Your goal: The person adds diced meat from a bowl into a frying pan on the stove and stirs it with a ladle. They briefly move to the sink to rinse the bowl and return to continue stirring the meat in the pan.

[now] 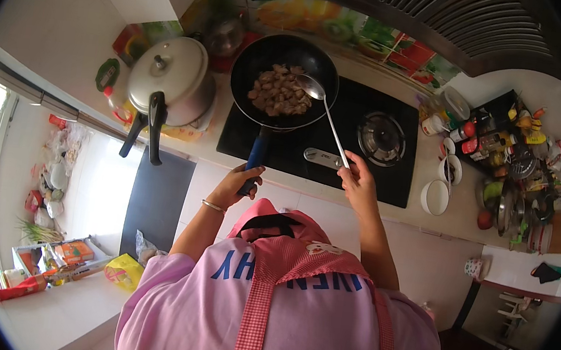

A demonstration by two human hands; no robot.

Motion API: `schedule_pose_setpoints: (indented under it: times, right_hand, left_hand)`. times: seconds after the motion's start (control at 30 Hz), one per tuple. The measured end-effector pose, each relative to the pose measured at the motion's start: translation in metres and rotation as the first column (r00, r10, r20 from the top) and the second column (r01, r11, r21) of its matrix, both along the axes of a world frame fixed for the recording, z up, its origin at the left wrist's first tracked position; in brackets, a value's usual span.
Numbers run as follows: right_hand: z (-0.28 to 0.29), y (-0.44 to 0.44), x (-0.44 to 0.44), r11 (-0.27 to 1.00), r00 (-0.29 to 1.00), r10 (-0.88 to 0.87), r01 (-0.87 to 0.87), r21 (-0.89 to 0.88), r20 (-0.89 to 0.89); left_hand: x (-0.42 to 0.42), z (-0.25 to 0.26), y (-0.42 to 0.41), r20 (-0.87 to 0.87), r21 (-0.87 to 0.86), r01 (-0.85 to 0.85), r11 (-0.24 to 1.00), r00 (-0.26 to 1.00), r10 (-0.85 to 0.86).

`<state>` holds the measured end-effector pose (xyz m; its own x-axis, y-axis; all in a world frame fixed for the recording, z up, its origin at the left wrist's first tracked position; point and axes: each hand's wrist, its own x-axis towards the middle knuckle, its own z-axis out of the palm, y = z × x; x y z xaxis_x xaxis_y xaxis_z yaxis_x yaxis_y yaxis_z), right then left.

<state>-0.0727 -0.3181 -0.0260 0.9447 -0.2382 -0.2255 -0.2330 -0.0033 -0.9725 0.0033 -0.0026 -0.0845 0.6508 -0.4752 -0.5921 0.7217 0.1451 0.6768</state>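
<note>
My left hand (239,185) grips the blue handle (257,152) of a black wok (320,57), which sits over the left burner of a black glass gas hob (283,150). Browned chunks of meat (278,92) are heaped in the middle of the pan. Between the thumb and fingers of my right hand (358,181) is the long metal handle of a ladle (333,121). Its shiny bowl rests at the right side of the meat, inside the wok. The burner under the wok is hidden.
Left of the hob stands a large pressure cooker (170,74) with black handles jutting towards me. The right burner (381,138) has no pot on it. A white bowl (434,197), a bowl with chopsticks (450,169) and several seasoning bottles (491,144) crowd the right counter. A range hood (489,27) hangs above.
</note>
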Motion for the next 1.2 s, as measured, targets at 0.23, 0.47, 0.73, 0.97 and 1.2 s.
schedule_pose_setpoints:
  times: [0.23, 0.47, 0.73, 0.97, 1.2]
  right_hand:
    - [-0.004, -0.005, 0.002, 0.969, 0.999, 0.030, -0.036, -0.244, -0.027]
    - [0.039, 0.028, 0.012, 0.826, 0.983, 0.164, -0.184, -0.533, -0.086]
    - [0.023, 0.097, 0.032, 0.911, 0.969, 0.126, -0.198, -0.363, -0.213]
    - [-0.017, 0.128, 0.044, 0.813, 0.994, 0.049, -0.094, -0.574, -0.093]
    - [-0.032, 0.132, 0.057, 0.676, 0.997, 0.067, -0.069, -0.733, -0.032]
  left_hand:
    - [-0.001, -0.009, -0.001, -0.024, -0.027, -0.023, 0.999, 0.999, 0.022]
    - [0.008, -0.009, 0.007, -0.084, -0.124, 0.060, 0.991, 0.994, -0.071]
    - [0.014, -0.023, 0.010, -0.101, -0.179, 0.104, 0.978, 0.987, -0.123]
    - [0.018, -0.028, 0.014, -0.090, -0.177, 0.114, 0.978, 0.987, -0.131]
    - [0.021, -0.031, 0.015, -0.083, -0.136, 0.132, 0.982, 0.986, -0.145]
